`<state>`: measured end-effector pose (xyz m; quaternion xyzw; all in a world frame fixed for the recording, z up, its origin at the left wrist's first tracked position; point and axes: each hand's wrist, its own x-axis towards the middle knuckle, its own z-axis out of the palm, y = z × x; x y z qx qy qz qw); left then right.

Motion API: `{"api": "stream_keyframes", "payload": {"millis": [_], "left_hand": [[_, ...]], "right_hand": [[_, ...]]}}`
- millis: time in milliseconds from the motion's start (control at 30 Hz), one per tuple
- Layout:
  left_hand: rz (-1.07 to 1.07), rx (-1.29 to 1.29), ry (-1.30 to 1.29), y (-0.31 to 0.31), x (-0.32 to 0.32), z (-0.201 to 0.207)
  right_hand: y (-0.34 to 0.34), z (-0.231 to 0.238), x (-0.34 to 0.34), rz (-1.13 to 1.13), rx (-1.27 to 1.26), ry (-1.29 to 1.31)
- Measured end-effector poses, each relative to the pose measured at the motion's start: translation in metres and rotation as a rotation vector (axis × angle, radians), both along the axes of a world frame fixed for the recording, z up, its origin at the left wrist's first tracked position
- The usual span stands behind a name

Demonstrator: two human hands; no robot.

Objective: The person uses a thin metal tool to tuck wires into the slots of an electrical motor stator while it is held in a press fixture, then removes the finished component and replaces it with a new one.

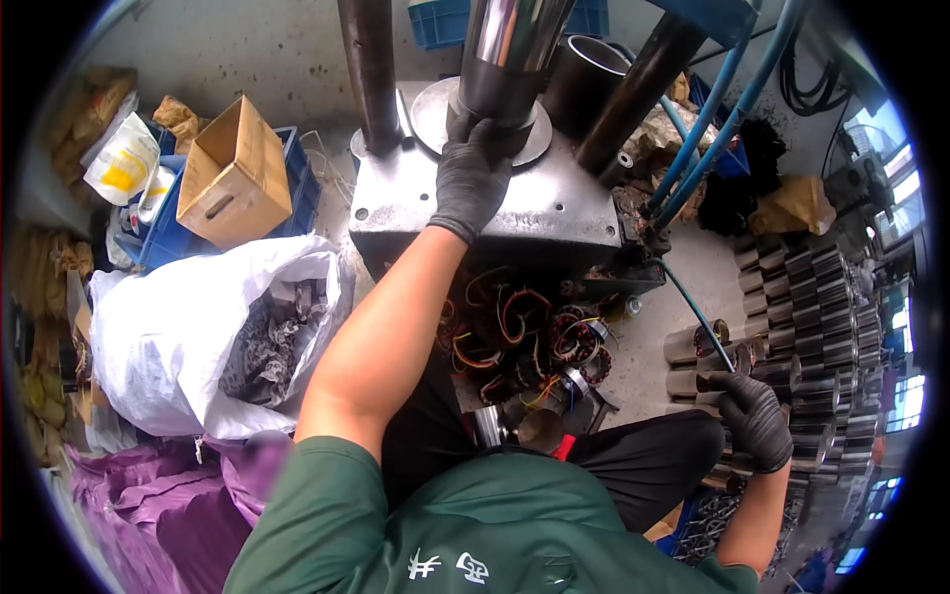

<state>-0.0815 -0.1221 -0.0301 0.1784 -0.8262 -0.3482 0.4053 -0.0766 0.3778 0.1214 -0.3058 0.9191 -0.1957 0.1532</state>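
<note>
My left hand (pixel 473 180), in a dark grey glove, reaches forward to the press. Its fingers close around the dark lower part of a metal cylinder (pixel 507 94) standing on a round plate (pixel 431 111). Above, the shiny press ram (pixel 519 30) lines up with that cylinder; where they meet is hard to make out. Under the plate lies the thick steel press table (pixel 554 220). On the right, my gloved right hand (pixel 754 421) is closed around the end of a thin lever (pixel 698 312) that slants up to the side of the press.
Wire-wound motor stators (pixel 515 322) are heaped below the press table. Rows of metal cylinders (pixel 807 307) stand at right. A white sack (pixel 163 337) of dark scraps and a cardboard box (pixel 237 178) lie left. Steel columns (pixel 370 74) and blue hoses (pixel 708 124) flank the ram.
</note>
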Motion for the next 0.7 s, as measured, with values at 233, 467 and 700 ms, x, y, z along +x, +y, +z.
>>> {"api": "stream_keyframes", "payload": {"millis": [233, 467, 700], "left_hand": [[-0.033, 0.056, 0.061, -0.001, -0.0021, -0.0058], [0.006, 0.02, -0.008, 0.0017, 0.0015, -0.0009], [-0.01, 0.002, 0.047, -0.0007, -0.0011, -0.0047]], "right_hand": [[0.0013, 0.0004, -0.0024, 0.075, 0.045, 0.026], [0.0038, -0.0008, -0.0051, 0.084, 0.088, -0.007], [0.0062, 0.0013, -0.008, -0.01, 0.083, -0.127]]}}
